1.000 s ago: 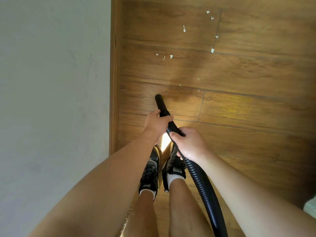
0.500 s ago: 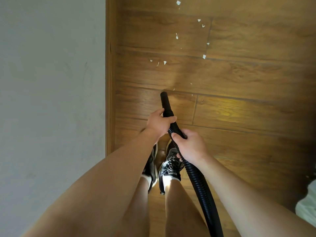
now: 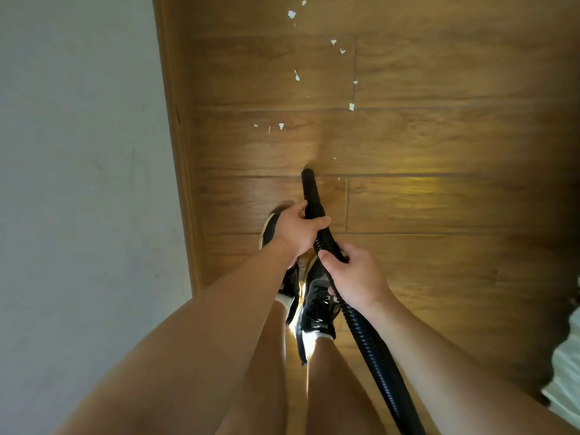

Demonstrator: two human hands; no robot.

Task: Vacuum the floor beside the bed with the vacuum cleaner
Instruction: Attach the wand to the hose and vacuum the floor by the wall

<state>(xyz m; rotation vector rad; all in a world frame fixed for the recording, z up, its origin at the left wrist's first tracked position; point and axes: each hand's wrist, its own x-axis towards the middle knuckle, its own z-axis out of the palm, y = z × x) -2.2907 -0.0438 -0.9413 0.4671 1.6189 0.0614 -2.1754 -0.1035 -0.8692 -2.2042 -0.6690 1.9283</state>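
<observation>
Both hands are on the vacuum cleaner's hose, one ahead of the other, a grip that seems chosen for steering. The left hand (image 3: 295, 229) wraps its fingers round the smooth black nozzle tube (image 3: 309, 189) just where it joins the ribbed hose (image 3: 373, 346), so it can aim the tip. The right hand (image 3: 354, 277) clasps the ribbed part just behind, likely to take the weight and feed slack. The hose runs back past the right forearm and out at the bottom of the view; the machine's body is not in view.

The tube slants forward and down, its mouth low over the wooden floor (image 3: 439, 136) at a plank seam, near the wooden strip (image 3: 175, 152) that bounds the floor's left edge. The pale grey surface (image 3: 78, 183) beyond that strip is probably the bed's side, though I cannot tell for sure. Whether the mouth touches the boards cannot be told either.

White scraps (image 3: 351, 106) lie scattered on the floor ahead of the tip, trailing toward the top edge, and two tiny flecks sit just beside the mouth on its right. Black shoes (image 3: 317, 306) stand under the hands, toes pointing along the strip. Some pale fabric (image 3: 565, 372) shows at the right edge. Judging by the litter ahead, the sweep is only partway done, and the next reach forward should carry the mouth over the nearest scraps
</observation>
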